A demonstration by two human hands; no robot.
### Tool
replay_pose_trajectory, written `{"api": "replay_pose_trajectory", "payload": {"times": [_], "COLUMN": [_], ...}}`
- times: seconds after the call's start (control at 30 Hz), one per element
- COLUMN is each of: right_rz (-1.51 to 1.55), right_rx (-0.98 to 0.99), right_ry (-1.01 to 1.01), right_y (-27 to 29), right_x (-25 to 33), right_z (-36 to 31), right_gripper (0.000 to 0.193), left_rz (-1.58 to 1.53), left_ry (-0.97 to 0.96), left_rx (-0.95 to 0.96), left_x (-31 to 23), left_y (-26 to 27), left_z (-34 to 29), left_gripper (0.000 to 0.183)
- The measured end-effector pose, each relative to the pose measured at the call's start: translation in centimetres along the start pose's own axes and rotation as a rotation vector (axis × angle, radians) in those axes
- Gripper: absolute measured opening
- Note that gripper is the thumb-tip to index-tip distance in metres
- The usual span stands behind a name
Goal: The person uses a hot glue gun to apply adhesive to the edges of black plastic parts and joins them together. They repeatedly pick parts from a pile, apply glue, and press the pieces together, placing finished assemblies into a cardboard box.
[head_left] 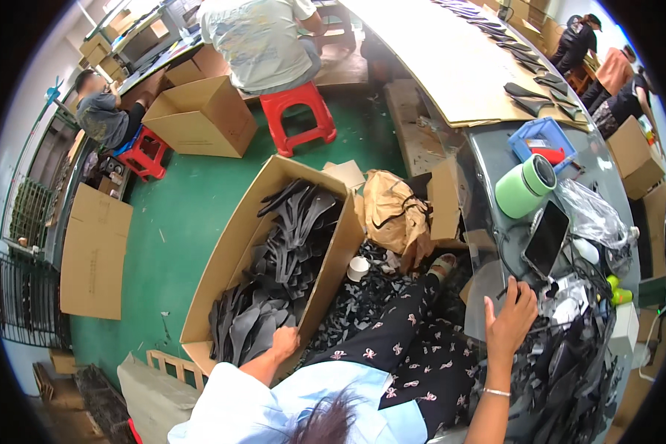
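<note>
My left hand (285, 342) is closed at the near right edge of a long cardboard box (323, 292). Its fingers curl in beside the black paddle-shaped pieces (253, 329) that fill the box, and whatever they grip is hidden. My right hand (512, 317) lies at the edge of the grey bench, fingers spread, with nothing seen in it. Just beyond its fingertips lies a black phone (546, 238). A heap of black pieces and scraps (562, 370) covers the bench to the right of my right forearm.
On the bench stand a green tumbler (524, 186), a blue basket (544, 140) and clear plastic bags (590, 213). Black scraps (355, 311) and a brown bag (396, 211) lie by my legs. People sit on red stools (297, 118) ahead, near an open carton (200, 118).
</note>
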State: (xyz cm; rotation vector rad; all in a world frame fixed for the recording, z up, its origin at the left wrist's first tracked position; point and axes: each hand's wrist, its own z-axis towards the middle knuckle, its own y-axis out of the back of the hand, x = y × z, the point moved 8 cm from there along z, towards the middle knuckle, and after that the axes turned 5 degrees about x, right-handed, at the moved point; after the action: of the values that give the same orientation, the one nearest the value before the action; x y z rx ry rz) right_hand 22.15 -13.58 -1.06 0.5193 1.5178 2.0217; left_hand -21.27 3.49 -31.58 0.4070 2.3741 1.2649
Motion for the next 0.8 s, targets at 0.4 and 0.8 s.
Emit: {"api": "replay_pose_trajectory", "payload": {"times": [0.4,0.8], "right_rz": [0.493,0.746], "right_rx": [0.110,1.279], "right_ry": [-0.009,-1.530], "right_y": [5.8,-4.7], "right_x": [3.4,13.9], "right_z": [-22.6,-74.5], "right_gripper": [0.024,0.019], "left_rz": [0.035,0.072], "left_ry": [0.071,0.112], "left_rx": [0.068,0.208], "left_x": [3.4,4.8], "left_y": [-3.1,-3.9], "left_z": [-1.6,-0.7], "left_gripper": [0.023,0.048]}}
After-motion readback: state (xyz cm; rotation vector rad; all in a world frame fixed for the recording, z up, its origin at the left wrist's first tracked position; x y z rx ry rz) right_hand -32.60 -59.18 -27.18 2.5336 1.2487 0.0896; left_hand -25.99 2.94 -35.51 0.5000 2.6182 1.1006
